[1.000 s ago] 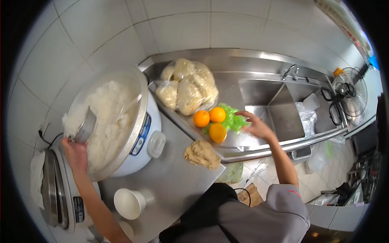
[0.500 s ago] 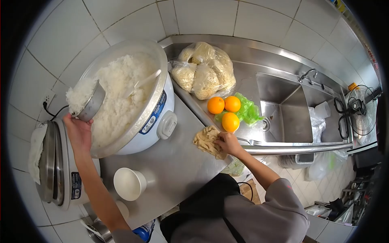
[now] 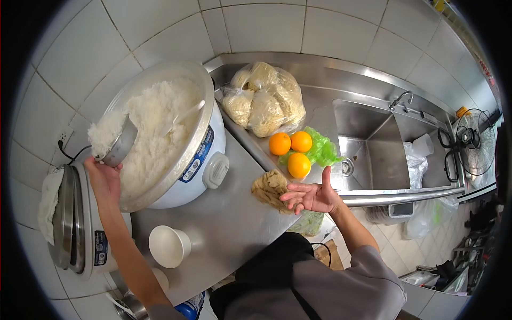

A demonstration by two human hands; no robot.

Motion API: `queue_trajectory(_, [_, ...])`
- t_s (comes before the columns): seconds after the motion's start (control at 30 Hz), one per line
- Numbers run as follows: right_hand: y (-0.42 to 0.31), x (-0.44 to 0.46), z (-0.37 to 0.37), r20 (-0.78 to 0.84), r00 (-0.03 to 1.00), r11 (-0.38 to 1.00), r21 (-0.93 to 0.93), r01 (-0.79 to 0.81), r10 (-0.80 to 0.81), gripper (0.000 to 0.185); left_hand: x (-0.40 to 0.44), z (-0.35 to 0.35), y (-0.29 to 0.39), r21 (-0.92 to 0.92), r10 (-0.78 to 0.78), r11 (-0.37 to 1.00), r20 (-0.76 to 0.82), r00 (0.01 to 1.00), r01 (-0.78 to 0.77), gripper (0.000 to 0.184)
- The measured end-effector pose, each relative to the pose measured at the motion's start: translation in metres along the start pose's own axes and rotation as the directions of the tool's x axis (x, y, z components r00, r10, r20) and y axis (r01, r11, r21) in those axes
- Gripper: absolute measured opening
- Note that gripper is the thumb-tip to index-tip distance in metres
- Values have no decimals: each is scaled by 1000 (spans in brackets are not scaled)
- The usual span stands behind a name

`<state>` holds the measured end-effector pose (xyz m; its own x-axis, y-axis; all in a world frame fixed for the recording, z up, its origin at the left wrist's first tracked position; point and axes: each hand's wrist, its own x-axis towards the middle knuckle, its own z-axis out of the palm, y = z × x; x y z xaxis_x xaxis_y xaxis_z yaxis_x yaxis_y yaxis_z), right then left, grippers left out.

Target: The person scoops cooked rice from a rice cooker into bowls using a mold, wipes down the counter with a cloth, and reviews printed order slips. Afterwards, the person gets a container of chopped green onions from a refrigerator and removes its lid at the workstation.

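My left hand (image 3: 105,178) is closed on a metal bowl (image 3: 124,143) heaped with white rice (image 3: 106,133). The bowl is tilted at the near-left rim of a large rice cooker (image 3: 213,141), which is full of rice and has a white spoon (image 3: 189,113) stuck in it. My right hand (image 3: 314,197) is open, palm turned up and thumb raised, holding nothing. Just left of its fingers lies a crumpled tan cloth (image 3: 268,188) on the counter's edge. A white paper bowl (image 3: 169,246) stands on the steel counter below the cooker.
Three oranges (image 3: 299,166) rest by a green plastic bag (image 3: 321,148), beside a clear bag of noodles (image 3: 265,101). Farther right are a steel sink (image 3: 368,154), a tap (image 3: 402,98) and a fan (image 3: 472,141). A second cooker with steel lids (image 3: 66,218) stands at left.
My right hand has let go of the cloth, opened and turned palm up, slightly to the right. The cloth stays on the counter edge. My left hand still holds the metal bowl.
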<state>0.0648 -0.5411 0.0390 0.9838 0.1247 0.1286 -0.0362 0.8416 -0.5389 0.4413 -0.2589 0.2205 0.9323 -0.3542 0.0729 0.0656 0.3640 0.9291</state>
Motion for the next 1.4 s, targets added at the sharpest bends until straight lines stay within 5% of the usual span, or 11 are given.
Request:
queue_trajectory(0.2, [2,-5,-30,-120,993,968,-250,-27,-3,84,2,-9,1,-16,11,1000,62,998,-10,28])
queue_trajectory(0.3, [-7,-14,-38,-680,727,631,-606,-485,-94,48,-2,-12,3,-19,10,1000,59,998,-9,30])
queue_trajectory(0.5, [-60,19,-28,-467,601,348,-884,-311,-649,17,-8,-13,-10,14,33,999,139,990,-35,36])
queue_trajectory(0.57, [-80,40,-35,-257,649,-196,-818,-540,-716,22,-14,-2,-15,41,68,996,157,985,-76,36])
queue_trajectory(0.7, [-113,108,26,-51,673,-256,-902,-349,-738,36,-20,14,-14,-18,48,999,147,988,-46,39])
queue_trajectory(0.8, [-125,180,90,70,724,-222,-968,-116,-686,21,-25,17,-10,16,38,999,127,991,-41,42])
queue_trajectory(0.9, [-118,248,117,428,857,-652,-743,152,-288,24,-26,16,-8,18,62,998,122,991,-64,44])
queue_trajectory(1.03, [-102,313,103,-50,997,-840,-542,24,61,24,-33,10,-2,15,66,998,103,993,-67,44])
queue_trajectory(1.13, [-108,325,105,57,998,-881,-473,5,-24,25,-34,11,6,24,44,999,113,993,-47,44])
queue_trajectory(1.27, [-91,338,129,-202,979,315,-930,-189,-8,32,-19,9,-1,-30,-54,998,100,994,57,42])
queue_trajectory(1.4, [-48,357,133,-227,972,757,-646,-101,-63,28,-2,22,-8,-149,-116,981,41,992,121,40])
